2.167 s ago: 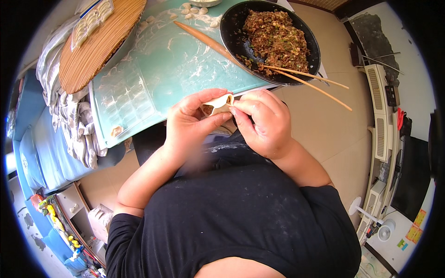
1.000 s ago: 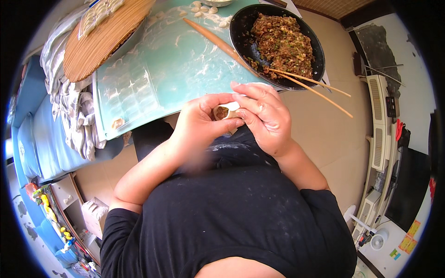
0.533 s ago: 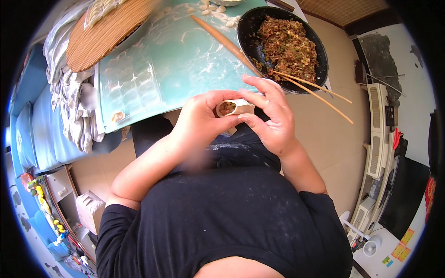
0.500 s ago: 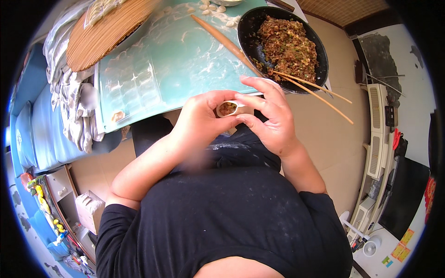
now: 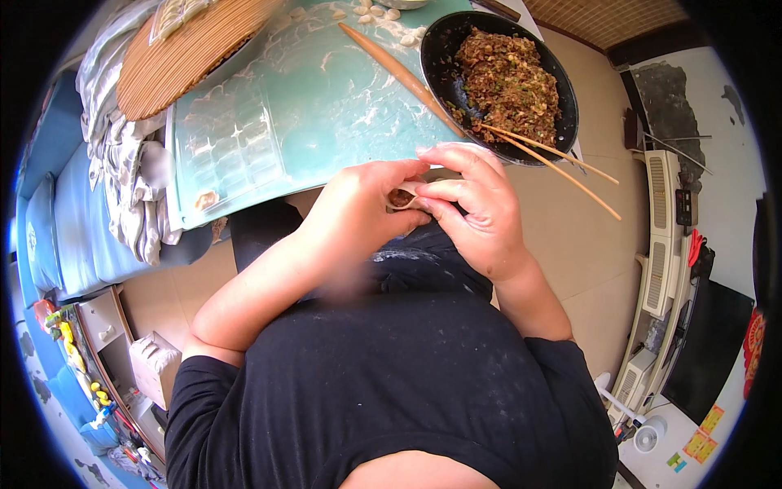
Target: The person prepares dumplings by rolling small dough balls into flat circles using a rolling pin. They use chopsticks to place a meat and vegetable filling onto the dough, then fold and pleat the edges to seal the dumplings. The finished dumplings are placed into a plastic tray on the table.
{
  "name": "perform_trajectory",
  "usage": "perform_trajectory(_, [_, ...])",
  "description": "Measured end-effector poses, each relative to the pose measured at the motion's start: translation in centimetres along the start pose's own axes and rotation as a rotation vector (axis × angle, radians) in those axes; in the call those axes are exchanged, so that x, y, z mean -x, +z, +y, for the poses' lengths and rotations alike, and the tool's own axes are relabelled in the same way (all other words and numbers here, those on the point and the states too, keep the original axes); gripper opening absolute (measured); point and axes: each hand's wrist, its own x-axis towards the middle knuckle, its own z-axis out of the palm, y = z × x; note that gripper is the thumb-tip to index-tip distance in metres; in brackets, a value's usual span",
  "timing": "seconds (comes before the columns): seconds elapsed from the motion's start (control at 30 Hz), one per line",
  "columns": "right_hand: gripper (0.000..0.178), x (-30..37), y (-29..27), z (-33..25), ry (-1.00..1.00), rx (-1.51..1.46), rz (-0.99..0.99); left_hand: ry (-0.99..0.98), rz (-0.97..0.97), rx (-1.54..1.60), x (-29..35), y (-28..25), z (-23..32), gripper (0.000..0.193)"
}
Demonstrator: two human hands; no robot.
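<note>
Between my two hands, just off the table's near edge, is a dumpling (image 5: 405, 197) with brown filling showing through an open gap in its dough. My left hand (image 5: 365, 200) curls round its left side, fingers and thumb closed on it. With thumb and forefinger, my right hand (image 5: 475, 194) pinches the wrapper edge on the right. Part of the dumpling is hidden by my fingers. Beyond my right hand stands a black pan (image 5: 434, 69) heaped with chopped filling (image 5: 513, 81). Two chopsticks (image 5: 562, 167) rest in it, sticking out over its near rim.
A wooden rolling pin (image 5: 395, 72) lies on the floury green table mat (image 5: 326, 114), left of the pan. Small dough pieces (image 5: 379, 12) sit at the far edge. At left are a clear compartment tray (image 5: 232, 138), a round slatted board (image 5: 175, 69) and a crumpled cloth (image 5: 122, 163).
My right fingers have drawn closer to the left hand and pinch further along the wrapper. The dumpling's opening has become smaller.
</note>
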Motion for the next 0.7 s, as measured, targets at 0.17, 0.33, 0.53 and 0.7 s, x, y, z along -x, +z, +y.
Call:
perform_trajectory(0.17, [0.014,0.5,-0.1,0.1,-0.026,0.097,0.069,-0.237,-0.228,0.777,0.1,0.1,-1.7,0.039])
perform_trajectory(0.33, [0.013,0.7,0.1,0.5,0.039,0.016,0.093,-0.252,-0.193,0.862,0.1,0.6,-1.8,0.035])
perform_trajectory(0.53, [0.011,-0.7,-1.5,-0.4,-0.07,-0.052,-0.019,-0.184,-0.232,0.833,0.1,0.7,-1.3,0.032])
perform_trajectory(0.7, [0.013,-0.7,-1.5,-0.2,-0.102,0.0,-0.134,-0.189,-0.256,0.768,0.3,0.7,-1.3,0.034])
